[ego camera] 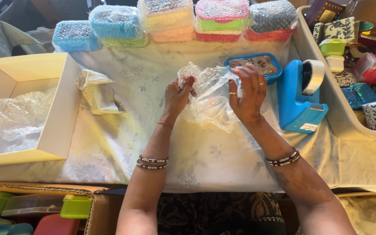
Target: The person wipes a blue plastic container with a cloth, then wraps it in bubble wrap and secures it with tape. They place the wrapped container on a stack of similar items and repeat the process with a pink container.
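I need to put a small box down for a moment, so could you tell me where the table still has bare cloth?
The widest bare cloth lies left of the left hand, between the open cardboard box and the forearms, reaching the near edge. A smaller patch sits below the bubble wrap. The back row of wrapped boxes, the tape dispenser and the bin crowd the rest.

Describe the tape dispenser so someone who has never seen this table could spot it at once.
Start at the white cloth-covered table and go to its right side, beside the grey bin of small boxes. The tape dispenser stands there, just right of the right hand on the bubble wrap. It is the only solid blue block, with a white tape roll on top.
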